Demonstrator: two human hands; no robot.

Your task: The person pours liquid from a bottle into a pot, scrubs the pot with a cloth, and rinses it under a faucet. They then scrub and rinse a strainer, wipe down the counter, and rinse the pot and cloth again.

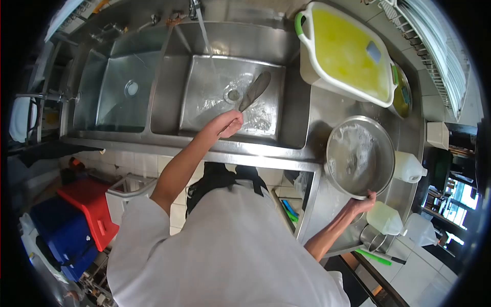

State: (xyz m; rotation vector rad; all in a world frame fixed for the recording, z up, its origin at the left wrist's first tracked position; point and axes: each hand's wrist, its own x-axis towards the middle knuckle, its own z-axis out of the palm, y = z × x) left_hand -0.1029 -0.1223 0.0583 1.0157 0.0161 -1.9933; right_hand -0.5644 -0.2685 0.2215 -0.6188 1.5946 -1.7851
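Note:
My left hand is closed around the handle of a large metal spoon. The spoon's long oval head points up and to the right over the middle sink basin. Water runs from the tap into this basin, left of the spoon, and splashes around the drain. On the steel counter to the right rests a round steel bowl with suds inside. My right hand grips the bowl's near rim, its fingers partly hidden.
A white tub with green handles holds yellow liquid and a floating sponge. Plastic jugs stand beside the bowl. Another basin is on the left. A plate rack hangs at the upper right; red and blue bins lie lower left.

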